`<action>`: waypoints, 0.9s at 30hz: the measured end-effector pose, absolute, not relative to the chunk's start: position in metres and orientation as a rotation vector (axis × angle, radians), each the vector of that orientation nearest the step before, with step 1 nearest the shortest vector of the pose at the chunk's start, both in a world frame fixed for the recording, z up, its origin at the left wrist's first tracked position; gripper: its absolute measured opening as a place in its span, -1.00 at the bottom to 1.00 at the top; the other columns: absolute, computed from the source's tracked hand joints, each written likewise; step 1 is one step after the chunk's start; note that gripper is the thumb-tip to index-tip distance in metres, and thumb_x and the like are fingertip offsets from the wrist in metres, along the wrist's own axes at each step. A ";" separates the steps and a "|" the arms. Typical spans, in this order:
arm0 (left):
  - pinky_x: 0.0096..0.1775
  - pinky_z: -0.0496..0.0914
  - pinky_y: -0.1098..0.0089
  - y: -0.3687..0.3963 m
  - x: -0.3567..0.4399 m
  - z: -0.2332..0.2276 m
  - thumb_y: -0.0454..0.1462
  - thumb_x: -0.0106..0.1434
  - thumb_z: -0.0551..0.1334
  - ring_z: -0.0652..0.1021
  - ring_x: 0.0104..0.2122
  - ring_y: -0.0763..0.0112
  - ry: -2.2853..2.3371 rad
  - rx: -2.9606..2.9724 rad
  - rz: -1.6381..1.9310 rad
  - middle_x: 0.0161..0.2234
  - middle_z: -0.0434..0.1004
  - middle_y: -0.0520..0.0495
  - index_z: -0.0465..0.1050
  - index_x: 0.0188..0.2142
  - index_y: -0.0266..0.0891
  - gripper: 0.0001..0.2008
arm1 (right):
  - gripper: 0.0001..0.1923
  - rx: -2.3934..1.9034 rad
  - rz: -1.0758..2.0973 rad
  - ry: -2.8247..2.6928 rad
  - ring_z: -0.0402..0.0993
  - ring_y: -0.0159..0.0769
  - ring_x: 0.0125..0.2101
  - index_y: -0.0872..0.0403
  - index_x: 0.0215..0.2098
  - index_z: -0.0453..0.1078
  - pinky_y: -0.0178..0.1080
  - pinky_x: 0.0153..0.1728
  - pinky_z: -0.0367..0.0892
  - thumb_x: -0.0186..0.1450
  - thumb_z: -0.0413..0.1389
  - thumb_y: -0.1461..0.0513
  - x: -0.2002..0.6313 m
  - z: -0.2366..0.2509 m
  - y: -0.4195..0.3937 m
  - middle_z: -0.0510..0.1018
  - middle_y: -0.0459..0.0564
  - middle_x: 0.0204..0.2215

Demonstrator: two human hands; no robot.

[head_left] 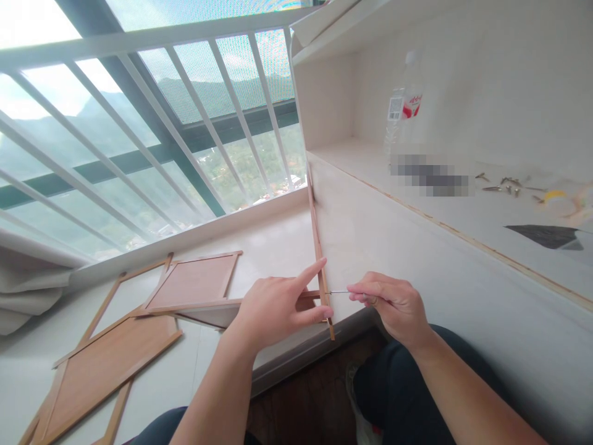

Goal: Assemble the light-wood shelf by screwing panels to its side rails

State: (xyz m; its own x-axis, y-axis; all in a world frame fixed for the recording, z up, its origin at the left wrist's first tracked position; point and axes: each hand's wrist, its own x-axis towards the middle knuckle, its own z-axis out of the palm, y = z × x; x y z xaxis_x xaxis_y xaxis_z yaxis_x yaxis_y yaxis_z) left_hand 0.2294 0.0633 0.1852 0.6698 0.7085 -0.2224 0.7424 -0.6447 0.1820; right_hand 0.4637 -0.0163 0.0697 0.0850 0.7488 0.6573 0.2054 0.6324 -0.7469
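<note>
I am holding a thin silver metal rod [341, 292], like the shaft of a small screwdriver, and its tip touches the long thin brown wooden strip [319, 247] that runs down the corner edge of the big pale cream cabinet [417, 247]. The rod lies flat and points at the strip from the side of the cabinet front. My right hand [393, 306] has its fingers curled tight around the back end of the rod, so the handle is hidden and I cannot tell what it looks like. My left hand [278, 306] is on the other side of the strip. Its first finger is stretched out and its tip touches the strip just above the rod. Its thumb presses the strip just below the rod. The other fingers are folded in. This hand grips nothing; it only pinches the strip in place.

Just beside the strip, behind my left hand, a flat brown wooden panel with a frame [194, 281] lies on the pale floor. Farther from the strip lies a bigger brown wooden panel [106, 361], also flat on the floor.

Up on the cabinet shelf, well apart from the strip, stands a clear plastic bottle with a red label [404, 105]. Farther along the shelf lies a small heap of metal screws [507, 184].

Beyond the strip are white window bars [185, 123] with green hills behind them. My knees in dark trousers [398, 383] are below the strip
</note>
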 end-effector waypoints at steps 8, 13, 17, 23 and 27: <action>-0.07 0.45 0.19 0.062 0.229 0.186 0.33 0.38 0.10 0.71 0.01 -0.02 1.155 2.619 -0.175 0.00 0.76 0.02 -0.09 0.56 0.28 -0.14 | -0.70 -0.834 0.494 -1.460 0.59 -0.34 -0.35 -0.13 0.04 0.70 -0.28 -0.34 0.50 0.50 0.19 0.32 0.463 0.067 -0.016 0.70 -0.03 -0.34; -0.07 0.45 0.18 0.060 0.229 0.187 0.33 0.39 0.10 0.71 -0.01 -0.02 1.160 2.618 -0.181 -0.01 0.77 0.03 -0.08 0.56 0.27 -0.14 | -0.72 -0.814 0.524 -1.454 0.58 -0.35 -0.36 -0.13 0.02 0.71 -0.29 -0.36 0.49 0.51 0.19 0.30 0.463 0.070 -0.016 0.70 -0.04 -0.35; -0.08 0.45 0.17 0.060 0.229 0.187 0.33 0.38 0.10 0.71 0.00 -0.03 1.161 2.618 -0.190 0.00 0.76 0.03 -0.09 0.56 0.28 -0.14 | -0.75 -0.833 0.555 -1.439 0.56 -0.34 -0.38 -0.11 -0.01 0.72 -0.29 -0.39 0.46 0.52 0.18 0.24 0.463 0.068 -0.014 0.69 -0.02 -0.36; -0.08 0.45 0.21 0.061 0.230 0.187 0.31 0.39 0.12 0.71 0.00 -0.01 1.166 2.623 -0.190 0.00 0.76 0.02 -0.10 0.56 0.27 -0.14 | -0.80 -0.892 0.544 -1.418 0.54 -0.35 -0.41 -0.12 -0.04 0.73 -0.29 -0.40 0.44 0.49 0.24 0.20 0.464 0.063 -0.011 0.69 -0.04 -0.37; -0.09 0.45 0.23 0.061 0.230 0.186 0.32 0.38 0.11 0.71 -0.01 0.01 1.156 2.628 -0.185 -0.01 0.77 0.01 -0.09 0.56 0.27 -0.14 | -0.83 -0.954 0.528 -1.416 0.52 -0.35 -0.45 -0.08 -0.08 0.73 -0.28 -0.39 0.42 0.47 0.27 0.16 0.463 0.066 -0.012 0.70 -0.05 -0.37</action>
State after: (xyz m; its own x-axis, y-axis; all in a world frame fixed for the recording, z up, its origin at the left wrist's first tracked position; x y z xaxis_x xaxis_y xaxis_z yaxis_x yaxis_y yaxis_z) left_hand 0.2298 0.0613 0.1865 0.6747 0.7043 -0.2205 0.7380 -0.6480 0.1884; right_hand 0.4628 -0.0118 0.0661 0.1316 0.8025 0.5820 0.2251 0.5476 -0.8059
